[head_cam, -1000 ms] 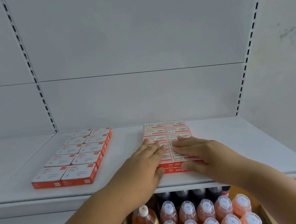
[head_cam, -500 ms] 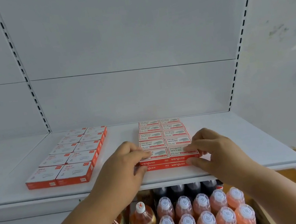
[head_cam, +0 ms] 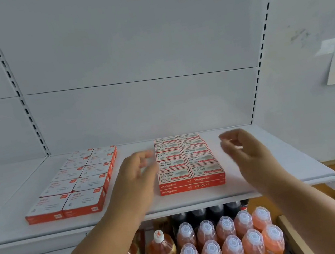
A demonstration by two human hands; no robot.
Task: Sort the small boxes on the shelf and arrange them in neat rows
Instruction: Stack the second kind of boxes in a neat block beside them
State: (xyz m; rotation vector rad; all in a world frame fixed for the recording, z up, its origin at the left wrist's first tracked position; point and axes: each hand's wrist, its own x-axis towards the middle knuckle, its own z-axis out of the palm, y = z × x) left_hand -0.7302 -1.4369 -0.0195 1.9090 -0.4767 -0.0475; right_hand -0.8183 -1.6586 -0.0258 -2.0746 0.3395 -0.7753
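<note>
On shelf (head_cam: 258, 180), L hand (head_cam: 134, 184) & R hand (head_cam: 247, 153) open, empty, flanking staple boxes (head_cam: 190, 165); clip boxes (head_cam: 76, 183) left.

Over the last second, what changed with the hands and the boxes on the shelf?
Both hands let go of the right block of boxes. The left hand drew off to its left side, the right hand to its right side, and both now hover clear, fingers loosely curled, holding nothing. The right block stayed squared up, and the left block of boxes did not move.

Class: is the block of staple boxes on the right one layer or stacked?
Stacked. The staple boxes show two red front edges, one above the other.
</note>
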